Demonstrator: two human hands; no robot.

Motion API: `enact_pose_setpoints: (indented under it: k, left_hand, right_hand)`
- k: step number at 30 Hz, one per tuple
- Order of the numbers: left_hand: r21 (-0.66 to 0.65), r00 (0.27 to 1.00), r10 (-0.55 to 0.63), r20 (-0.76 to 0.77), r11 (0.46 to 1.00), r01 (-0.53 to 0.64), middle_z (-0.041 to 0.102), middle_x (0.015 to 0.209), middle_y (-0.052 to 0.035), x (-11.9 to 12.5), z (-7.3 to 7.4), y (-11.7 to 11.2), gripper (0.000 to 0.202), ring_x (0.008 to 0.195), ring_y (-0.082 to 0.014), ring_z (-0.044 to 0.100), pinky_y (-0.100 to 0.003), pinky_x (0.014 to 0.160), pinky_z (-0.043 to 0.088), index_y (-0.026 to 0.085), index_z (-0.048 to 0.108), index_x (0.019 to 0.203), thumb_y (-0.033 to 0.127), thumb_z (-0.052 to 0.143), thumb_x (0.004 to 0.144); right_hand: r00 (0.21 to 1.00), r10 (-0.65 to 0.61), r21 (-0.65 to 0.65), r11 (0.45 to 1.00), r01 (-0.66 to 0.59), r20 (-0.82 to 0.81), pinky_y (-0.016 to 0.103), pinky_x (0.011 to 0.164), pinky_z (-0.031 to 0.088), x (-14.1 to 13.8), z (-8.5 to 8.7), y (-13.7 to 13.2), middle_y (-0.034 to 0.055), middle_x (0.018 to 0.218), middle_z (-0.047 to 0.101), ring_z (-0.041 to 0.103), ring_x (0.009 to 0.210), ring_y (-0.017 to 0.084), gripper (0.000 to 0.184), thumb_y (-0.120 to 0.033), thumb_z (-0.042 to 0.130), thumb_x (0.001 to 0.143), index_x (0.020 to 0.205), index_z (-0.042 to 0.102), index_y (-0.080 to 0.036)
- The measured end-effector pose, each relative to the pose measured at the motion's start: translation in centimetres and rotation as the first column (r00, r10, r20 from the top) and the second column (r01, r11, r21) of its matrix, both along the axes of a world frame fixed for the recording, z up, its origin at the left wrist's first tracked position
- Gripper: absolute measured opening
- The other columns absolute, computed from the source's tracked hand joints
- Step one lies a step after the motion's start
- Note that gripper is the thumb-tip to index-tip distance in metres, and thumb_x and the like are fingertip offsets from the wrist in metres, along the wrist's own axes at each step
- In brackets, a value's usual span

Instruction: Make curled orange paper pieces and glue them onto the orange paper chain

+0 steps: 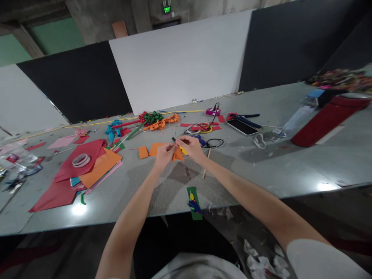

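Together, left hand [164, 155] and right hand [190, 147] clamp fingers on orange paper [178, 155] over the tabletop [267, 170], apparently shaping it; the next move likely calls for a steady pinch.

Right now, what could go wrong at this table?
The green strip pokes past the front edge of the table; a bump might drop it. The black cable loops near the right hand and could snag. The orange piece between that hand and the left hand might crease if squeezed.
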State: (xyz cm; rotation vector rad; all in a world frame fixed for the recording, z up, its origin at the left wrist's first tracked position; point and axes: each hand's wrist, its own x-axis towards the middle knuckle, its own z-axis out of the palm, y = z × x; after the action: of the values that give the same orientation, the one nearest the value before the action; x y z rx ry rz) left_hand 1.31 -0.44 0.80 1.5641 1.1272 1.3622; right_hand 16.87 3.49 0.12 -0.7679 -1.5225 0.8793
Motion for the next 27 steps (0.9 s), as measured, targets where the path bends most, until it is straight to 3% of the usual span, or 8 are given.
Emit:
enact_pose_setpoints:
  k: [10, 19, 27]
  left_hand:
    - [-0.034, 1.0, 0.008, -0.007, 0.999, -0.008, 0.073, 0.077, -0.0062, -0.65, -0.53, 0.36, 0.042, 0.066, -0.0134, 0.061, -0.023, 0.06, 0.044, 0.014, 0.08, 0.089, 0.054, 0.076, 0.078]
    - [-0.028, 0.999, 0.009, -0.039, 1.0, -0.01, 0.069, 0.069, -0.0048, -0.52, -0.4, 0.29, 0.041, 0.059, -0.0117, 0.056, -0.022, 0.052, 0.039, 0.013, 0.077, 0.079, 0.055, 0.076, 0.077]
    - [-0.018, 0.998, 0.038, -0.055, 0.999, -0.039, 0.076, 0.08, -0.0079, -0.5, -0.28, 0.22, 0.037, 0.07, -0.0165, 0.066, -0.023, 0.059, 0.048, 0.015, 0.078, 0.078, 0.053, 0.076, 0.077]
  right_hand:
    - [0.997, 0.08, 0.037, 0.996, -0.081, 0.015, 0.031, 0.068, 0.05, 0.62, 0.5, 0.43, 0.005, 0.076, 0.072, 0.063, 0.07, 0.018, 0.036, -0.054, 0.075, 0.078, 0.079, 0.073, -0.018]
    - [0.997, 0.068, -0.03, 0.997, -0.068, 0.032, 0.03, 0.064, 0.046, 0.59, 0.18, 0.62, 0.0035, 0.073, 0.07, 0.06, 0.067, 0.017, 0.036, -0.053, 0.073, 0.078, 0.078, 0.074, -0.017]
    - [0.995, 0.062, -0.002, 0.998, -0.062, 0.081, 0.03, 0.064, 0.045, 0.66, 0.39, 0.46, 0.004, 0.074, 0.07, 0.058, 0.067, 0.017, 0.044, -0.061, 0.067, 0.082, 0.079, 0.073, -0.017]
